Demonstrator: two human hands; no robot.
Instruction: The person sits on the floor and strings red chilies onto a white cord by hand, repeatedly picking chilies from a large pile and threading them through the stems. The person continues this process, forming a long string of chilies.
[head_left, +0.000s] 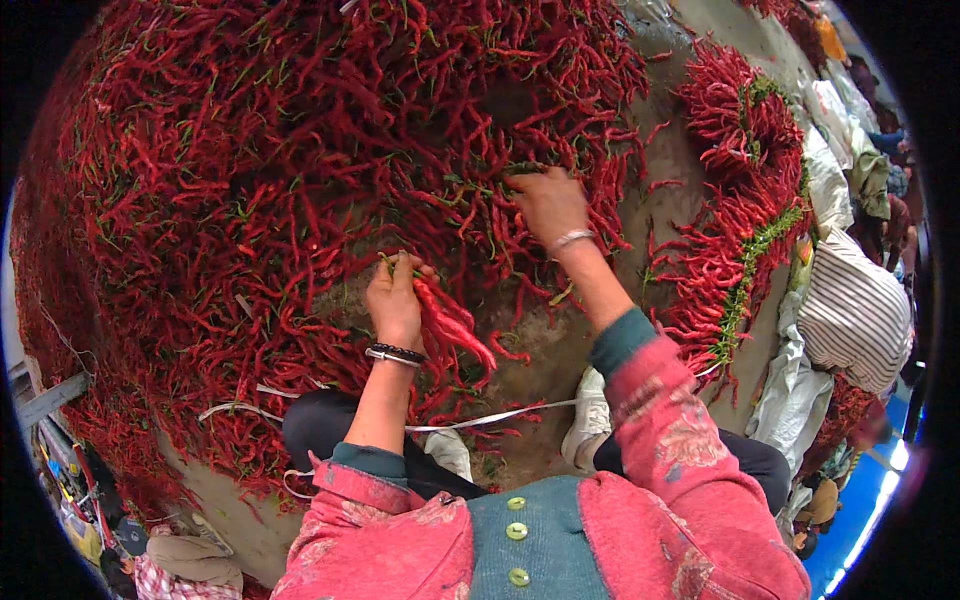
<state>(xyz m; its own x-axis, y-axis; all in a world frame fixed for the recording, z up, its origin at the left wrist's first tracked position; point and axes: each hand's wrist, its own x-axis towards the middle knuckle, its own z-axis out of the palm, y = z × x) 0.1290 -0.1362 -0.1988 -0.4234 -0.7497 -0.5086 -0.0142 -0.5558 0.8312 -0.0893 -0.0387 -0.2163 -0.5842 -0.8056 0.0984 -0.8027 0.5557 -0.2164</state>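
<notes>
My left hand (397, 296) is closed on a small bunch of red chili peppers (451, 322), gripping their green stems while the pods hang towards the lower right. Farther forward and to the right, my right hand (550, 204) is over the large pile of loose red chilies (300, 150); it is blurred, its fingertips reach among green stems, and whether it holds a pepper is not visible. A white strap (502, 416) runs across in front of my knees, between my shoes and the pile.
Chilies bundled with stems together (739, 277) form a long row at the right. Beyond lie white sacks (787, 397) and a striped cloth bundle (855, 311). Other people are at the right edge; a person in a checkered garment (176, 574) is at the lower left, near a metal bar (52, 400).
</notes>
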